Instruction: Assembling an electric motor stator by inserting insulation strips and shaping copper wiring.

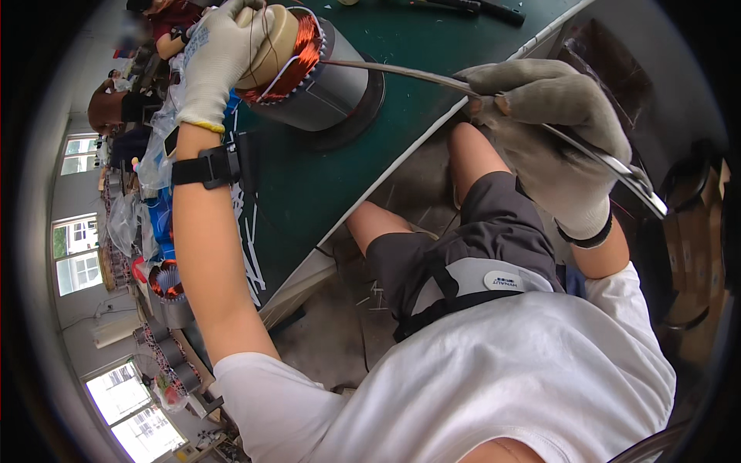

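A motor stator with a grey cylindrical body lies on the green tabletop, with orange copper windings bulging from its end. White cord and sleeving run around the coils. At that end sits a beige round block. My left hand, in a white knit glove, is closed over the block's edge, with thin dark wires looping by the fingers. My right hand, in a soiled grey glove, grips a long thin metal tool. Its narrow tip reaches the windings; the flat other end sticks out behind the hand.
The green table has a pale edge running diagonally past my knees. White strips and plastic bags lie on its left side. Another wound stator stands farther left. Dark-handled tools rest at the far edge. Another person is at the upper left.
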### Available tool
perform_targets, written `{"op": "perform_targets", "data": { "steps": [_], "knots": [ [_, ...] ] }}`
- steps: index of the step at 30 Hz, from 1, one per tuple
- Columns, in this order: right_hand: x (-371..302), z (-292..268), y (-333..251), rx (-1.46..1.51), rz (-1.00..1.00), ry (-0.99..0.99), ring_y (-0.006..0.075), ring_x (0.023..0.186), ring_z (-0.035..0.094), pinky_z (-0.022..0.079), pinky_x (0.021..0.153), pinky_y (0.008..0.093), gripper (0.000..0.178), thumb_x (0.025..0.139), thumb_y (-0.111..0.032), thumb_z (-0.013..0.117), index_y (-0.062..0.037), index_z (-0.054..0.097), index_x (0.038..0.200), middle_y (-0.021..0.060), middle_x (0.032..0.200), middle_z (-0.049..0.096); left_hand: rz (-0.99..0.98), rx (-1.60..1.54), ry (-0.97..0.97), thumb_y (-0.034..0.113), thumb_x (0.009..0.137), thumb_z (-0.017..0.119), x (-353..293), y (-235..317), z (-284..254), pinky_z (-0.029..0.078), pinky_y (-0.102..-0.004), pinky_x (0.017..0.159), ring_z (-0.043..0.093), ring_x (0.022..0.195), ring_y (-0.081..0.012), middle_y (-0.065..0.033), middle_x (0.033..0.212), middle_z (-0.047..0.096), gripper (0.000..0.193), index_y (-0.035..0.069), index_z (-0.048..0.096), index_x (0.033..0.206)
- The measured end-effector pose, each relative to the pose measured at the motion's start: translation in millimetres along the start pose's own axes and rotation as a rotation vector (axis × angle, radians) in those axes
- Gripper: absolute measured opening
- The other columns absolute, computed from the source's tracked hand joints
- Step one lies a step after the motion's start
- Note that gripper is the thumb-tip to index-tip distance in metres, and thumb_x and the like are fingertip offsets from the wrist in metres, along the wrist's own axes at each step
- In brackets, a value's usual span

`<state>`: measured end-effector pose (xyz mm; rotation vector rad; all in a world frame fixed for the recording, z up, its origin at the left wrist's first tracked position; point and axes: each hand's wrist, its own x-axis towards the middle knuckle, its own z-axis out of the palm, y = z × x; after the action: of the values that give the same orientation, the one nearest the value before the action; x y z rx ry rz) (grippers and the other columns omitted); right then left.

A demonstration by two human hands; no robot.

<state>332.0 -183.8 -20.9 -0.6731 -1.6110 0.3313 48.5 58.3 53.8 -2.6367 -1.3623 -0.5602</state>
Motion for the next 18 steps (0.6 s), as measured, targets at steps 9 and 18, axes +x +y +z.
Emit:
{"op": "perform_targets", "data": {
  "steps": [9, 18],
  "knots": [
    [1.2, -3.1, 12.8, -0.109, -0.121, -0.195, 0.0336, 0.092, 0.072, 0.060, 0.083, 0.0404, 0.021, 0.080, 0.012, 0.073, 0.0028, 0.060, 0.093, 0.0247, 0.100, 0.069, 0.006, -0.007, 0.015, 0.039, 0.094, 0.064, 0.3, 0.3, -0.4, 0.051, -0.0331, 0.080, 0.069, 0.089, -0.0214, -0.0083, 0.096, 0.073, 0.030, 0.013, 0.070, 0.109],
    [16.0, 8.4, 26.6, 0.082, -0.046, 0.002, 0.0267, 0.088, 0.071, 0.059, 0.077, 0.0387, 0.017, 0.082, 0.011, 0.070, -0.0003, 0.064, 0.093, 0.0178, 0.100, 0.071, 0.092, 0.034, 0.100, 0.038, 0.093, 0.064, 1.0, 0.3, 5.1, 0.052, -0.0329, 0.079, 0.069, 0.089, -0.0204, -0.0084, 0.097, 0.072, 0.030, 0.012, 0.071, 0.105]
  ]
}}
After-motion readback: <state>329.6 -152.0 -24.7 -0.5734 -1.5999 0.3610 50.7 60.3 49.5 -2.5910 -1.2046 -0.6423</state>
